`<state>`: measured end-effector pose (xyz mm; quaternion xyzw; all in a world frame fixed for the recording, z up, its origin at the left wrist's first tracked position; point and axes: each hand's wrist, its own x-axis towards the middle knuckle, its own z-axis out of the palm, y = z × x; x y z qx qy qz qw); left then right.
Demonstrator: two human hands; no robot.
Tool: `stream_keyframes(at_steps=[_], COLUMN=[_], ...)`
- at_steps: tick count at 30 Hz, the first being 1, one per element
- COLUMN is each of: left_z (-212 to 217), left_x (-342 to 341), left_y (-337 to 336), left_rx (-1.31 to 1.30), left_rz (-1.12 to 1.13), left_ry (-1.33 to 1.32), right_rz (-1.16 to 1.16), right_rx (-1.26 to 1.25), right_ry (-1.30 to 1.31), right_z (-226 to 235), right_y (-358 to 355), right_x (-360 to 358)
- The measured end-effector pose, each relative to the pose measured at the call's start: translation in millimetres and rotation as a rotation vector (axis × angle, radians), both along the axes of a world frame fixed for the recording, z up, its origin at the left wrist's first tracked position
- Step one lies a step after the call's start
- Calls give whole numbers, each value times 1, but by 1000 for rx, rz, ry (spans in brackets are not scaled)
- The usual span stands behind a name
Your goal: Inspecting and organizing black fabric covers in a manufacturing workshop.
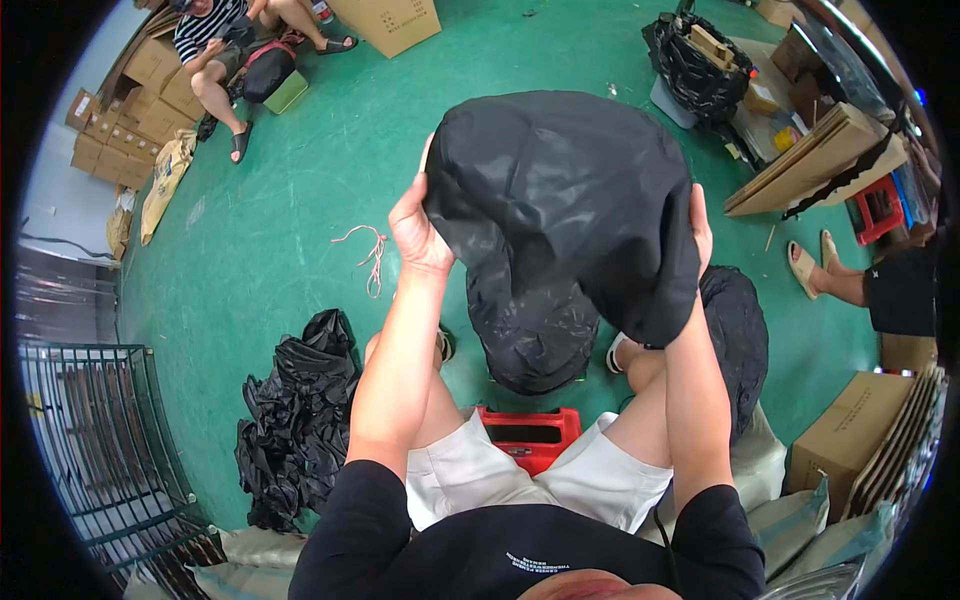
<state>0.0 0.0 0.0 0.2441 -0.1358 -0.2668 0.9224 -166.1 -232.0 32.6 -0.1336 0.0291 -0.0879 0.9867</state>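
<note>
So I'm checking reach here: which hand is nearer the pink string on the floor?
Left. The left hand is just right of the string; the right hand is across the black bag.

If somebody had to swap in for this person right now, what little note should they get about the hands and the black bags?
Left hand: grips the left edge of the filled black plastic bag, held up in front.
Right hand: grips the same bag's right edge.
Another filled black bag sits below, between the knees, in front of the red stool.
A third full bag stands by the right leg.
Pile of empty black bags lies on the green floor, left side.
Done: three bags look filled. Left: the empty pile.
</note>
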Motion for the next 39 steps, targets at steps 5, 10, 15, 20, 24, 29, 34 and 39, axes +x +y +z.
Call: stream_keyframes(at_steps=[5,10,15,20,24,29,34,39], left_z=[2,0,5,-14,-7,-24,-3,2], left_x=[-19,-9,-30,-7,-3,3,-11,-27], left_y=[-14,-16,-25,-7,-10,-4,-10,-29], left_rx=[3,-59,-64,210,13,143,59,341], left_rz=[-246,-74,-423,-216,-290,-190,-294,-257], left_ry=[223,219,411,287,358,159,268,133], right_rz=[21,-34,-85,-150,73,-160,-223,-164], right_rx=[90,63,-17,-89,-283,-269,-318,-173], right_ry=[63,-104,72,209,382,377,576,382], right_z=[-27,-8,-28,-37,-27,-27,-21,-34], right_y=[-18,-28,-32,-45,-5,-18,-11,-25], right_x=[1,-6,-5,6,16,17,15,14])
